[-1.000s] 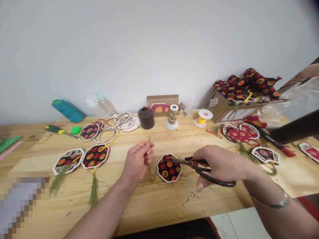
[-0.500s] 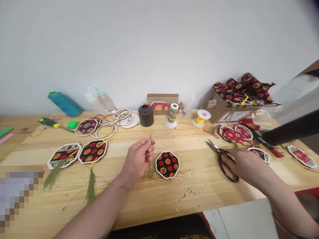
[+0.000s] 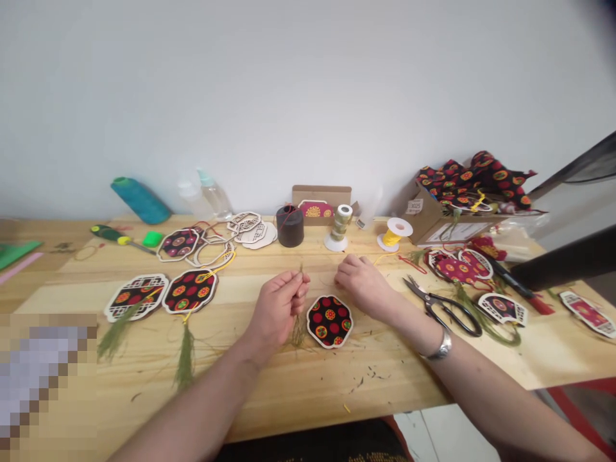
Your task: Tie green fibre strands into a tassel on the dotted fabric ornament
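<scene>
My left hand point(image 3: 283, 301) is closed in a pinch on a green thread tassel point(image 3: 299, 332). Its tip pokes up above the fingers and the loose strands hang below. To the right lies a lobed pendant point(image 3: 330, 322) with a pale wooden rim and black, red and yellow patterned fabric. My right hand point(image 3: 360, 283) is low over the table just behind the pendant, its fingers curled together. A faint thin strand runs near those fingertips; what they hold is hidden. The black-handled scissors point(image 3: 445, 306) lie on the table right of my right hand.
Two tasselled pendants point(image 3: 190, 292) lie at left. Behind stand a black thread cone point(image 3: 290, 226), a green ribbon spool point(image 3: 341, 228) and a yellow thread spool point(image 3: 394, 233). A cardboard box point(image 3: 436, 221) with patterned fabric is at back right, beside a dark post point(image 3: 563, 250).
My right hand has let go of the scissors, left them on the table, and moved left to behind the pendant. My left hand keeps its pinch on the tassel. The view has shifted slightly.
</scene>
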The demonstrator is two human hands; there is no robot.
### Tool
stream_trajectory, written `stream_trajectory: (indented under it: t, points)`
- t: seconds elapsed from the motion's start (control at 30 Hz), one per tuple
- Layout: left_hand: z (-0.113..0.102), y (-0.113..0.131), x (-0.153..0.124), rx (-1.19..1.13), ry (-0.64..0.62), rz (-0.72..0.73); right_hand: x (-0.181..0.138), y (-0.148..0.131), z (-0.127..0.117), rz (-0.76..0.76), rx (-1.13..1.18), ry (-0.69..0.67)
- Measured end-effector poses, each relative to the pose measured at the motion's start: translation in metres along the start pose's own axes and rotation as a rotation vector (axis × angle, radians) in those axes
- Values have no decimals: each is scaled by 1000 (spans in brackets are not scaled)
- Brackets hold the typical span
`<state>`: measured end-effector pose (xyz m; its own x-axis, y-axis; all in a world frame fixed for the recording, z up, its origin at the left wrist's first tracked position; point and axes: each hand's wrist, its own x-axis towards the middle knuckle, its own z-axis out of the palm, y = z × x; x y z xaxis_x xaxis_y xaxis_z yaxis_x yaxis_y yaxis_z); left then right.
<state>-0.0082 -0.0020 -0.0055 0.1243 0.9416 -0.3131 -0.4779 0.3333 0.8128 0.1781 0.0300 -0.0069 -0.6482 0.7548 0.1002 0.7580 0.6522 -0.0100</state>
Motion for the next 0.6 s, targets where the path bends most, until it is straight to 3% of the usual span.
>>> stream_trajectory:
  t: [0.1, 0.23, 0.3, 0.4, 0.6]
  points:
    - [0, 0, -1, 23, 8, 12, 2, 3, -2, 67, 189, 36]
    - [-1, -1, 1, 25, 19, 35, 12, 10, -23, 314, 778, 173]
    - [-1, -2, 2, 27, 18, 29, 21, 15, -41, 398, 1073, 247]
    - [-2, -2, 2, 31, 13, 18, 36, 24, -71, 405, 1416, 402]
    - [-2, -2, 2, 34, 5, 0, 56, 42, -149, 388, 1682, 709]
